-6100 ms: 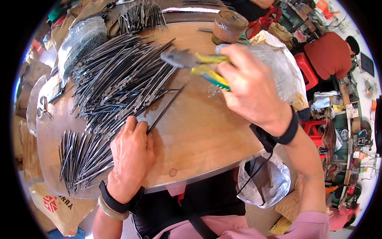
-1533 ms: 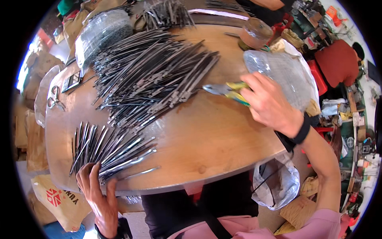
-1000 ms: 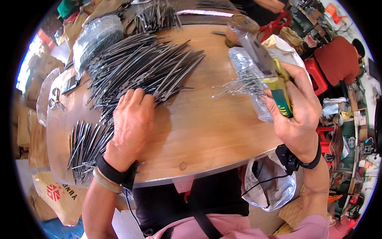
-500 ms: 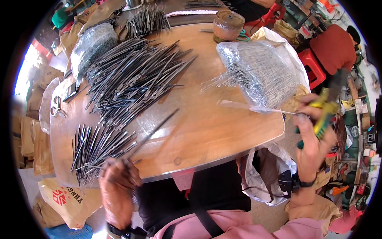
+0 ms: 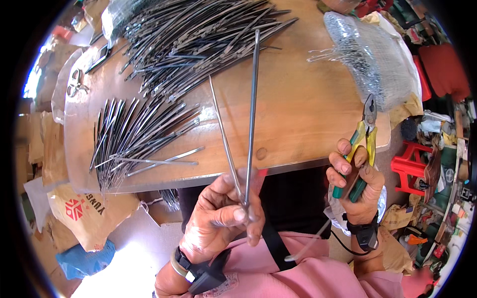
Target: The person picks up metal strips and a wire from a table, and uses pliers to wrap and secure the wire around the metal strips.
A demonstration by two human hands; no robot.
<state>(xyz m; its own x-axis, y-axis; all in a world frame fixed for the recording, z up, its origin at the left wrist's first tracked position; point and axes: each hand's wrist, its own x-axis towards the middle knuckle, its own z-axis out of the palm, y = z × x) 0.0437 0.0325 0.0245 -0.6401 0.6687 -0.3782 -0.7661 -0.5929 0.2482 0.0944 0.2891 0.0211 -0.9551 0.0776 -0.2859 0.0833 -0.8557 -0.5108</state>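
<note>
My left hand pinches two slim dark metal rods at their lower ends, so that they spread upward in a V above the table's near edge. In my right hand is a pair of pliers with green and yellow handles, its jaws pointing up and apart from the rods. Near my lap a pale, thin strip shows blurred; what it is I cannot tell. A smaller heap of dark rods lies on the table left of my left hand, and a large pile lies beyond it.
Thin wires wrapped in clear plastic lie at the table's right. Small scissors rest by its left edge. A printed tan sack and a blue bag are on the floor at left. Red stools stand at right.
My left hand has moved right and toward me, now showing two rods in a V. My right hand has come inward with the pliers, away from the wrapped wires. The view has tilted down.
</note>
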